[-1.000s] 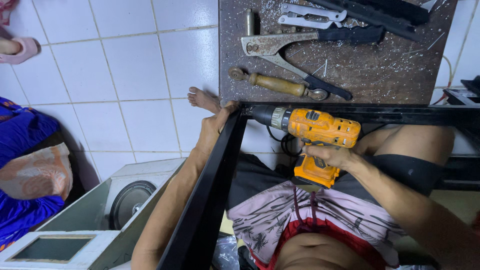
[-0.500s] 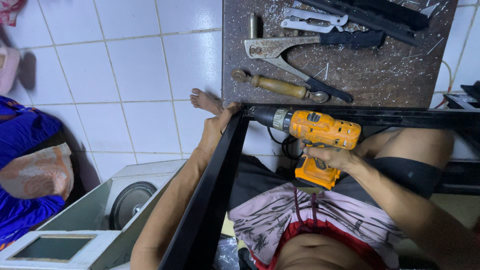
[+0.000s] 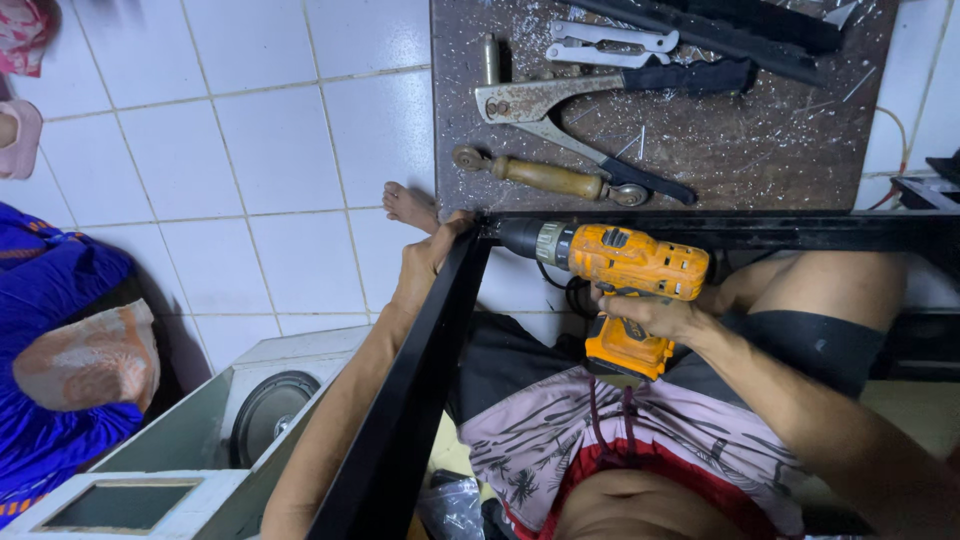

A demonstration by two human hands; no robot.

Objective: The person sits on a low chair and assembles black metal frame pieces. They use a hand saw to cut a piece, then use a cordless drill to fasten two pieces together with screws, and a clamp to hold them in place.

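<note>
Drilling looks underway: right hand (image 3: 650, 318) grips orange cordless drill (image 3: 625, 275) against black metal frame corner (image 3: 478, 232) (left hand (image 3: 425, 262) clasps it).

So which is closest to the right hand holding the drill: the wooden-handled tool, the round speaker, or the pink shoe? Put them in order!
From the right hand on the orange drill:
1. Wooden-handled tool, just above the drill on the dark board.
2. Round speaker, lower left in the white box, past the black frame.
3. Pink shoe, at the far left edge of the tiled floor.

Orange drill (image 3: 625, 270) horizontal, nose at black frame (image 3: 420, 380) corner
</note>
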